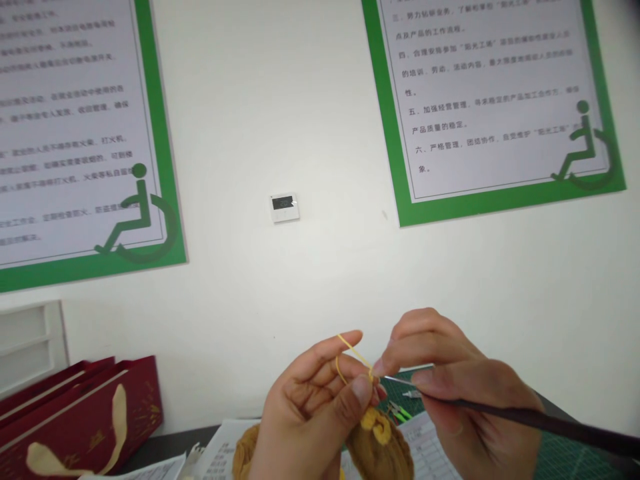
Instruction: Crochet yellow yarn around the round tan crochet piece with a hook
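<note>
My left hand (305, 413) pinches a small piece of yellow crochet (377, 425) between thumb and fingers. Yellow yarn (354, 348) runs up from the work and over the raised index finger. In my right hand (465, 377) is a crochet hook (500, 409) with a dark handle and a thin metal shaft. Its tip meets the yellow stitches beside my left thumb, and the fingers partly hide the exact loop. Behind and below the hands sits brownish-yellow yarn (393, 457), partly covered by my left hand.
Printed papers (427, 443) and a green cutting mat (565, 457) lie on the dark table. Green-handled pliers (400, 413) rest behind the hands. At the left stand dark red gift bags (85, 417). The white wall carries two green-framed posters (400, 210) and a thermostat (285, 209).
</note>
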`<action>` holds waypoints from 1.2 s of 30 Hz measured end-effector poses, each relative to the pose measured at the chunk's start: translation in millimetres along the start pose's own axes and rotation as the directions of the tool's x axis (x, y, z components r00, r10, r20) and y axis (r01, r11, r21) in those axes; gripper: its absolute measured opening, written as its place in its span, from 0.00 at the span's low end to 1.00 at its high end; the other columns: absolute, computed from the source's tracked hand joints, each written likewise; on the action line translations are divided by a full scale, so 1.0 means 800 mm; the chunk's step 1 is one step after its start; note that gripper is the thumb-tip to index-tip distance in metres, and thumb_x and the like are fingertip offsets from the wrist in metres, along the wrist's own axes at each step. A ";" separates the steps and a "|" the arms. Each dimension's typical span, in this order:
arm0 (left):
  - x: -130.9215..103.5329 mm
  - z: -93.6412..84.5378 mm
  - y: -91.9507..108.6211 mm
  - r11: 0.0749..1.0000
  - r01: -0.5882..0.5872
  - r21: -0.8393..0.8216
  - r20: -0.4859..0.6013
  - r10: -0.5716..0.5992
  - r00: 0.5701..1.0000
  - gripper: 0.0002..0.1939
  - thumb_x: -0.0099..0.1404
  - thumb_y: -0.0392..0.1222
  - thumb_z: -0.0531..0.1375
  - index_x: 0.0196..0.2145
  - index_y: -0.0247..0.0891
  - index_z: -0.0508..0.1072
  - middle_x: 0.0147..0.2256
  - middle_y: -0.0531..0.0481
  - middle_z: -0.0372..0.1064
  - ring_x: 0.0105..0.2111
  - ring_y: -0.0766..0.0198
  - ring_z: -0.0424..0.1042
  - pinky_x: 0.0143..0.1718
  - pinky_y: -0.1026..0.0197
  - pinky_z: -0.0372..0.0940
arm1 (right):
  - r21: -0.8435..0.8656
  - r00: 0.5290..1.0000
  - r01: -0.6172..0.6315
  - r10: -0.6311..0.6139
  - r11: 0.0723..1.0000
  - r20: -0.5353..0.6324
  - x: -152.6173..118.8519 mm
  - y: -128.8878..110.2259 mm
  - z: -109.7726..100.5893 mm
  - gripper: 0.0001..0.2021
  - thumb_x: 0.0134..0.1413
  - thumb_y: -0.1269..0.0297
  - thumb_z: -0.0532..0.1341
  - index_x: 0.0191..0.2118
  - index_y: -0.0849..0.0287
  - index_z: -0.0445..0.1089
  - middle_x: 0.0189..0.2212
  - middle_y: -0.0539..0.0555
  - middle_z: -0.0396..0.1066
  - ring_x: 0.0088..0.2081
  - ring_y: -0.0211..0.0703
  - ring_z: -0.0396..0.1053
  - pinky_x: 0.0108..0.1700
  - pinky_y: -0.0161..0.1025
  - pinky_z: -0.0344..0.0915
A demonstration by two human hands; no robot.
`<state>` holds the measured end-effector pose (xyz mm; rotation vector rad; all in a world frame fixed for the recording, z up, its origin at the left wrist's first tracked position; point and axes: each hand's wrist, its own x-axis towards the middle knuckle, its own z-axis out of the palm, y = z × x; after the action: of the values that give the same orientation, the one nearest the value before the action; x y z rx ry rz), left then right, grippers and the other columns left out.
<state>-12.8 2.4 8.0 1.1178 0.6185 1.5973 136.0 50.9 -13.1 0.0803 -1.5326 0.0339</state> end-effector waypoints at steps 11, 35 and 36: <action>-0.001 -0.003 0.000 1.000 0.010 -0.018 -0.056 -0.011 0.998 0.22 0.43 0.41 0.81 0.39 0.42 0.87 0.25 0.50 0.77 0.28 0.65 0.75 0.33 0.66 0.70 | 0.044 0.993 -0.015 0.020 0.999 -0.112 -0.008 0.009 0.018 0.09 0.68 0.63 0.61 0.50 0.44 0.72 0.36 0.50 0.84 0.32 0.46 0.77 0.41 0.53 0.69; -0.001 0.003 -0.007 0.942 -0.275 0.190 -0.118 0.300 0.947 0.17 0.51 0.35 0.76 0.41 0.41 0.85 0.25 0.51 0.77 0.24 0.68 0.72 0.25 0.71 0.66 | 0.371 0.836 -0.353 0.468 0.859 -0.288 -0.010 0.007 0.035 0.09 0.71 0.61 0.57 0.37 0.54 0.69 0.26 0.47 0.66 0.27 0.37 0.63 0.31 0.36 0.60; -0.001 0.003 -0.006 0.946 -0.263 0.188 -0.114 0.287 0.951 0.17 0.51 0.35 0.76 0.40 0.41 0.86 0.25 0.51 0.77 0.24 0.69 0.72 0.25 0.71 0.66 | 0.454 0.790 -0.429 0.568 0.781 -0.231 -0.008 0.008 0.035 0.11 0.70 0.58 0.58 0.34 0.55 0.68 0.25 0.47 0.65 0.27 0.37 0.62 0.31 0.36 0.60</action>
<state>-8.4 3.3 4.7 1.2696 0.7274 1.9039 107.5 55.1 -18.3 -0.0369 -1.1219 0.7513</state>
